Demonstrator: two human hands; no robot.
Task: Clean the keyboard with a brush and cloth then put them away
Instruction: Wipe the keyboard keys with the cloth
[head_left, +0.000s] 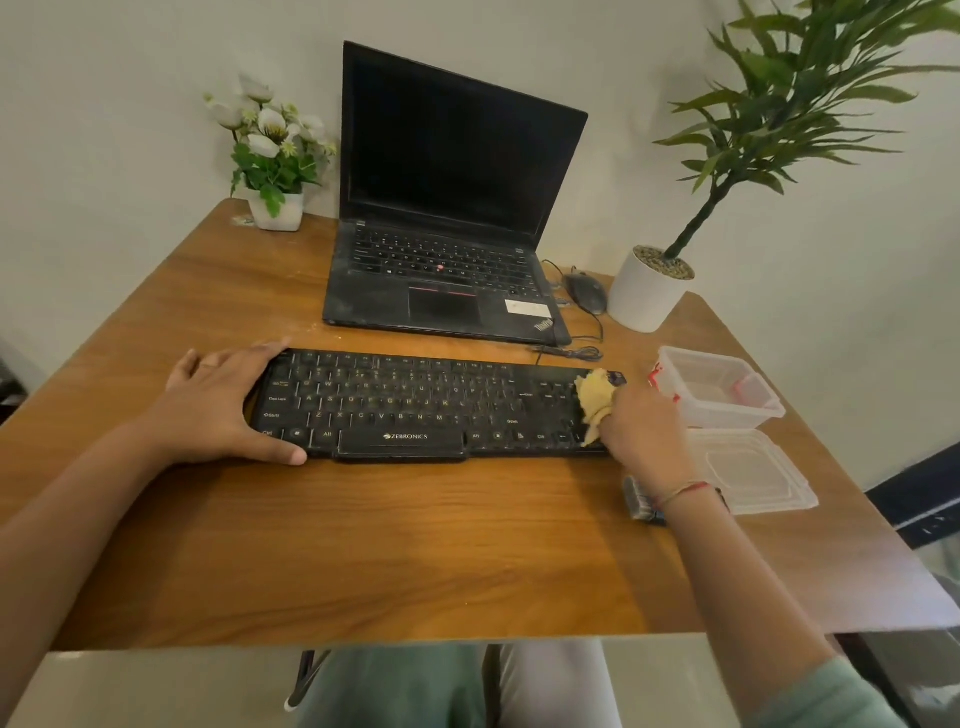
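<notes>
A black keyboard (415, 405) lies across the middle of the wooden table (363, 545). My left hand (223, 405) holds its left end, thumb along the front edge and fingers along the back edge. At the keyboard's right end my right hand (644, 421) grips a bunched yellow cloth (595, 400) that presses on the keys there. A dark brush (641, 501) lies on the table under my right wrist, partly hidden by it.
An open black laptop (447, 244) stands behind the keyboard. A mouse (586, 292) and cable lie to its right. A clear plastic box (722, 387) and its lid (753, 470) sit at the right. Potted plants (649, 296) (275, 210) stand at the back corners.
</notes>
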